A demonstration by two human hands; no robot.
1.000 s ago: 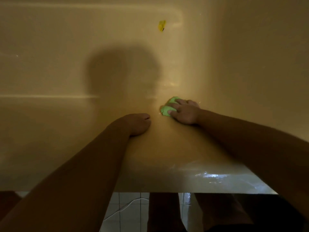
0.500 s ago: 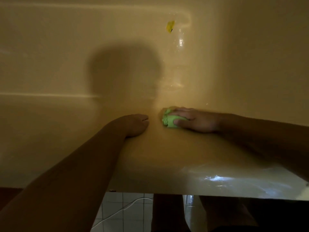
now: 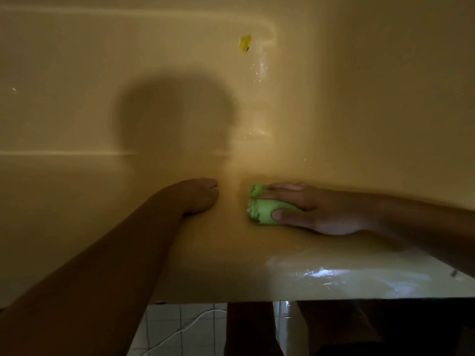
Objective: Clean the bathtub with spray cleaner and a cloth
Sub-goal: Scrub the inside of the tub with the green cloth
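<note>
The left arm (image 3: 115, 265) and the right arm (image 3: 411, 222) are both bare all the way along, down to each grip. The left grip (image 3: 203, 195) shows rounded knuckles. The right grip (image 3: 308, 209) has long fingers (image 3: 285, 186) and a thumb (image 3: 288, 215) with a short, clean nail. Under the bathtub rim (image 3: 205, 291), two bare legs (image 3: 249, 330) show, dim in the shadow.

The bathtub (image 3: 77, 104) is cream-coloured and smooth, in dim light. Its near rim shines wet at the right, and small drops sit on the far wall. The cloth (image 3: 264, 208) is light green and bunched into a thick wad. It lies on the tub's inner slope, right of centre, gripped under the right hand (image 3: 318, 209).
</note>
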